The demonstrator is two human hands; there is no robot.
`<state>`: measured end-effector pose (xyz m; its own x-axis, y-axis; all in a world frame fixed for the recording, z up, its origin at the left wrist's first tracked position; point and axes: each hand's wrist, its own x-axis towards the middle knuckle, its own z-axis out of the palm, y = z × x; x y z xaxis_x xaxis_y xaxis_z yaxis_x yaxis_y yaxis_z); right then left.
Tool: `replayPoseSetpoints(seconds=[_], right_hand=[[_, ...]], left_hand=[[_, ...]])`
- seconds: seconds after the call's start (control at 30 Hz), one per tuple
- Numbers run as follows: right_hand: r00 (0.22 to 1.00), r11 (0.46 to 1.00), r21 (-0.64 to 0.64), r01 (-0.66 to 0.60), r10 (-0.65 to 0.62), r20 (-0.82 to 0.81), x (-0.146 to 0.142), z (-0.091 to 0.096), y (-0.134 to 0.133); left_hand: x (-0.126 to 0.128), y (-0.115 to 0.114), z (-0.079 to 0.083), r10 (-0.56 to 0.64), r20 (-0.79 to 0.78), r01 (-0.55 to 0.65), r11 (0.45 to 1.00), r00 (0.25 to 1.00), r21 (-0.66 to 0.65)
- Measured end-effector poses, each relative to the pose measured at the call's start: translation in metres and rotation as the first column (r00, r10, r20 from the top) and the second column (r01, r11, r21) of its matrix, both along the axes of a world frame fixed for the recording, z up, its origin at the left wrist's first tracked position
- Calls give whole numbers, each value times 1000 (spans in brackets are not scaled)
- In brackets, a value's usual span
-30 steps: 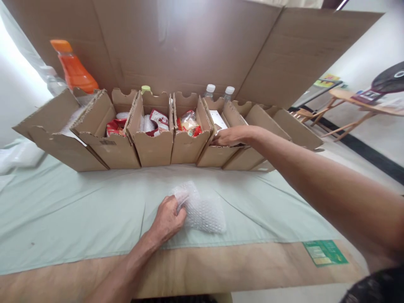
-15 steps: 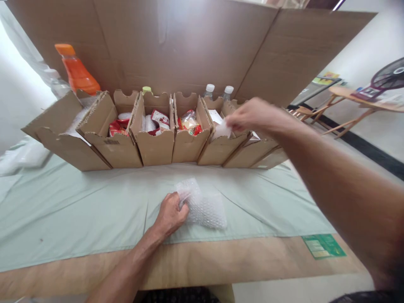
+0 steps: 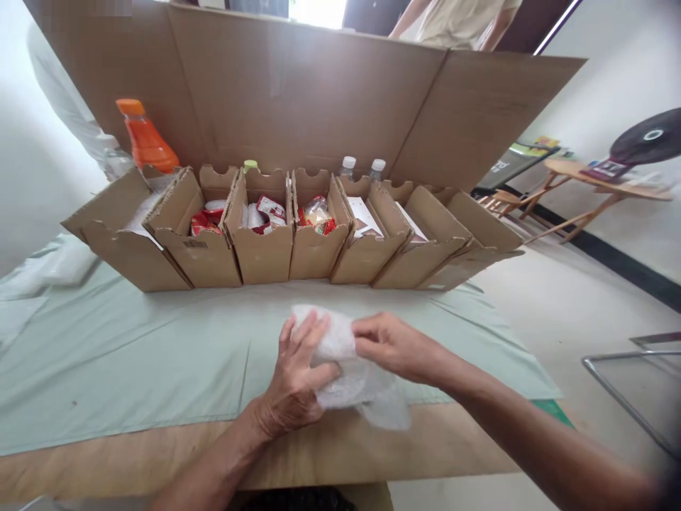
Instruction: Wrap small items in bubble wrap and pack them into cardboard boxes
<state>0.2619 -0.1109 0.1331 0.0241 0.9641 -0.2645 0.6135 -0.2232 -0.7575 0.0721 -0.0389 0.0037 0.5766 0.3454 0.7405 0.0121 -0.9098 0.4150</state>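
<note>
Over the front of the cloth-covered table, both hands hold crumpled translucent bubble wrap (image 3: pixel 348 380), blurred by motion. My left hand (image 3: pixel 292 383) has its fingers spread across the wrap's left side, with the thumb bent around it. With its fingertips pinched, my right hand (image 3: pixel 391 344) grips the upper right edge. A thin clear flap (image 3: pixel 391 408) hangs below the right hand. Whether the whitish piece from the box is a separate sheet inside the wrap cannot be made out.
Several open cardboard bins (image 3: pixel 266 255) stand in a row behind the hands, some holding red packets (image 3: pixel 205 221) or white cards (image 3: pixel 364 216). Bottles, including an orange one (image 3: pixel 149 142), stand behind them before a tall cardboard panel (image 3: pixel 308 99). A person (image 3: pixel 457 25) is beyond it.
My right hand has come down from the bins with a whitish translucent piece to the wrap at my left hand. The left hand's fingers have spread, and the wrap has been lifted and crumpled.
</note>
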Motion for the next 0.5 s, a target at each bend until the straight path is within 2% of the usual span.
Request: replayPoseSetpoints(seconds=[0.03,0.1,0.13,0.2,0.27,0.3,0.37,0.43,0.5], right_hand=[[999,998,-51,-39,39,-14,2,-3,4],[997,999,14,-29,28,68,13,8,17],[988,993,114,-2,-16,154,20,21,27],[925,944,329,21,-143,351,34,52,56],[809,912,410,-21,-225,543,44,79,97],[744,929,366,-53,-207,635,47,87,119],[610,985,104,-139,2,792,47,91,164],[496,965,-183,-190,255,830,42,83,200],[436,932,-306,-195,362,824,34,68,223]], left_hand=[[1,2,-1,-11,-46,9,999,999,-40],[4,8,-3,12,-115,-28,991,993,-134],[6,10,-6,29,-134,-53,984,991,-172],[8,13,-11,41,-142,-72,973,989,-220],[11,13,-16,22,-142,-57,968,990,-245],[12,13,-18,11,-147,-48,968,989,-248],[14,11,-20,-10,-161,-31,969,987,-245],[15,11,-22,-28,-177,-17,969,984,-245],[16,11,-23,-29,-189,-22,966,981,-259]])
